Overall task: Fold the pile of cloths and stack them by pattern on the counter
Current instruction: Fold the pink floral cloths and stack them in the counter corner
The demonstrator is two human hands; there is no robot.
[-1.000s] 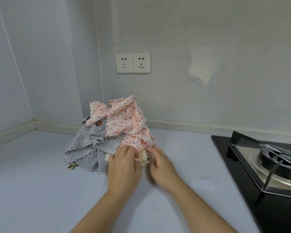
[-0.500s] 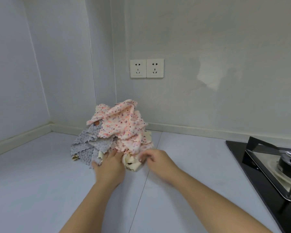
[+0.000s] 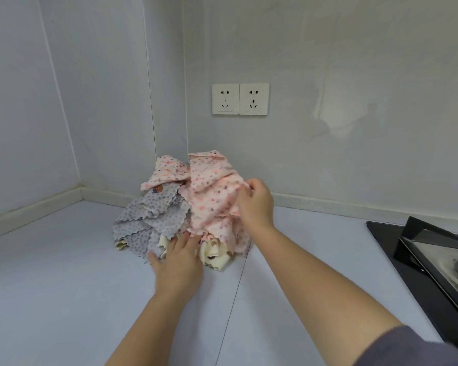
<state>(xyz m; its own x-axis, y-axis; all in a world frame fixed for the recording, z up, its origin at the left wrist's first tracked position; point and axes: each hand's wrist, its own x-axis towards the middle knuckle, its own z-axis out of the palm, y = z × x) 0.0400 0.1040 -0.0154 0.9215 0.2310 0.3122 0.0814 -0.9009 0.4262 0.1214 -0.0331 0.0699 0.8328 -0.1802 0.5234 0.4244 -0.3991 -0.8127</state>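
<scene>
**Right hand climbs to the pink cloth**

Since half a second ago, the right hand (image 3: 254, 202) has risen from the pile's base and now pinches the pink cloth (image 3: 212, 199) at frame centre, likely to peel it off first. Left hand (image 3: 177, 260) lies spread and flat against the pile (image 3: 154, 223), steadying it. Nothing is folded yet; all cloths sit heaped on the counter (image 3: 64, 299), centre-left.

Soft, even, fairly bright light fills my view, casting only faint shadows under the cloth pile (image 3: 185, 215). My left hand (image 3: 179, 262) is smeared with motion blur. Wall lines bow near the edges, and the stove (image 3: 434, 262) at right looks stretched.
</scene>
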